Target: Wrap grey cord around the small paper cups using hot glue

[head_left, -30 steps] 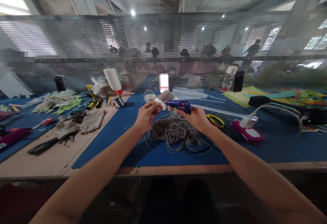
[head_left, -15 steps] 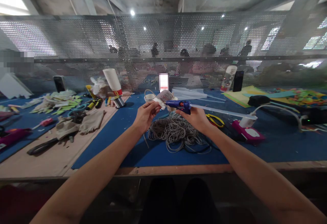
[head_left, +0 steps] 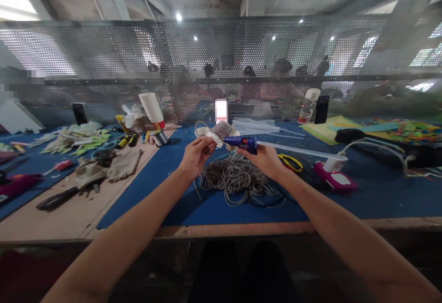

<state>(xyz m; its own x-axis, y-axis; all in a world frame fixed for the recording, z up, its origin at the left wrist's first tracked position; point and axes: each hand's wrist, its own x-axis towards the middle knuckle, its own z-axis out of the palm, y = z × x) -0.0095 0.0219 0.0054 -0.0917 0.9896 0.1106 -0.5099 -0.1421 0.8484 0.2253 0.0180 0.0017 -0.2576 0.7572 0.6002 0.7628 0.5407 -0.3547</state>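
Nearest me on the feed, grey cord [head_left: 238,181] lies on the blue mat [head_left: 152,169]. Above it, my left hand [head_left: 196,156] pinches the grey-and-white piece [head_left: 221,131]; my right hand [head_left: 263,156] grips the glue gun [head_left: 240,142], pointed at it. Beyond stands a basket [head_left: 201,132].

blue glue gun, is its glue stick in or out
In: the translucent glue stick juts from the back of the blue glue gun, held in the right hand.

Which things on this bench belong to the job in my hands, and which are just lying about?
In the job:
blue glue gun, in your right hand
gray-and-white piece, in your left hand
gray cord heap below, probably

Apparently just lying about:
gloves
stack of paper cups
colored sheets
black phone on the right
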